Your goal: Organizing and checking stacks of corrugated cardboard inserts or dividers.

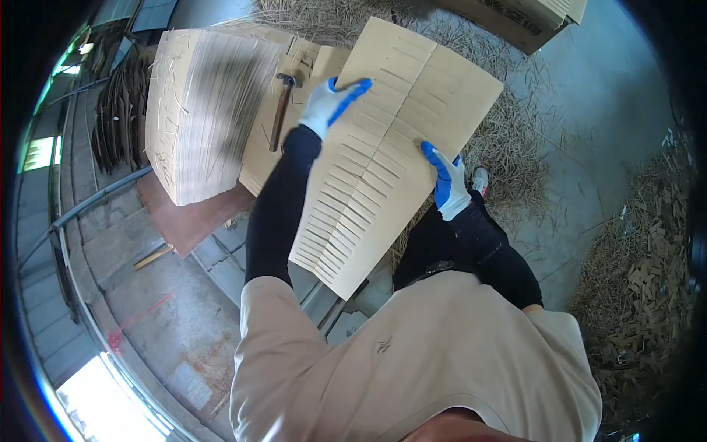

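A large tan cardboard sheet (pixel 383 155) with two rows of slits cut along a middle line is held tilted in front of me. My left hand (pixel 335 103), in a white and blue work glove, grips its left edge near the far end. On the opposite edge my right hand (pixel 446 180), gloved alike, is closed with the thumb on top; the fingers beneath are mostly hidden. Beside my left wrist lies a hammer (pixel 280 112) with a dark wooden handle, on flat cardboard (pixel 255 151).
A tall stack of cardboard sheets (pixel 221 110) stands at left, with dark curved sheets (pixel 119 110) behind it. Thin cardboard strips (pixel 508 155) litter the floor. A cardboard box (pixel 508 26) sits at the far right, and a heap of scraps (pixel 641 272) lies to the right.
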The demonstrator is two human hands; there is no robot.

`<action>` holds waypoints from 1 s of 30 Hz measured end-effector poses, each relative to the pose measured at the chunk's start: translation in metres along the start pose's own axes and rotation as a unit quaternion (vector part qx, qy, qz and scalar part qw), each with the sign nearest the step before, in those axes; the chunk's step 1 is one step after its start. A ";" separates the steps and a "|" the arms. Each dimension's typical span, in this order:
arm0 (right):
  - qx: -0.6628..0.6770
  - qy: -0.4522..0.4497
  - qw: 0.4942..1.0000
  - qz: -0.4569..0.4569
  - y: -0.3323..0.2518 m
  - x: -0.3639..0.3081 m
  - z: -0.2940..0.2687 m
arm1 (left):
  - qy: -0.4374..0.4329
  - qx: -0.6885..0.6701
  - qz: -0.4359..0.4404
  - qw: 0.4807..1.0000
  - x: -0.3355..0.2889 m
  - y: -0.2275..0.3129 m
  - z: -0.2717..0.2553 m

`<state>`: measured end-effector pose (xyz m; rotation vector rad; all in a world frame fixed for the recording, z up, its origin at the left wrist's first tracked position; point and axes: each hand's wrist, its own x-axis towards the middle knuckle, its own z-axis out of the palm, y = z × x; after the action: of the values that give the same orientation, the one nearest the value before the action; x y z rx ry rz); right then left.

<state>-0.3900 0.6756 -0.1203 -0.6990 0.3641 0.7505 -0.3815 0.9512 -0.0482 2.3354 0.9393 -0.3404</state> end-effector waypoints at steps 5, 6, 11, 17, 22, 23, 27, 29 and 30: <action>-0.020 0.040 0.999 0.002 0.003 -0.001 -0.001 | 0.132 0.185 -0.072 0.971 -0.006 0.013 0.021; -0.070 0.075 0.995 -0.012 -0.003 -0.004 0.009 | 0.137 0.188 -0.076 0.970 -0.007 0.015 0.022; -0.132 0.230 0.964 -0.018 -0.008 0.000 0.032 | 0.178 0.172 -0.047 0.968 -0.013 0.010 0.029; -0.038 0.239 0.970 0.003 -0.016 0.016 0.045 | 0.192 0.165 -0.002 0.968 -0.007 0.000 0.034; -0.100 0.310 0.945 -0.023 -0.005 0.026 0.035 | 0.119 0.124 -0.036 0.984 -0.004 0.012 0.021; -0.102 0.317 0.943 -0.002 0.000 0.028 0.024 | 0.109 0.126 -0.038 0.985 -0.003 0.011 0.021; -0.150 0.328 0.933 0.010 0.007 0.031 0.003 | 0.083 0.122 -0.042 0.988 -0.003 0.008 0.023; -0.158 0.303 0.940 -0.012 0.007 0.034 -0.002 | 0.068 0.109 -0.045 0.991 -0.002 0.011 0.020; -0.158 0.290 0.943 -0.025 0.007 0.037 -0.003 | 0.074 0.112 -0.041 0.990 -0.002 0.010 0.020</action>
<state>-0.3700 0.6959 -0.1453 -1.2349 0.7682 0.5456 -0.3763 0.9320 -0.0582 2.5594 1.1211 -0.3239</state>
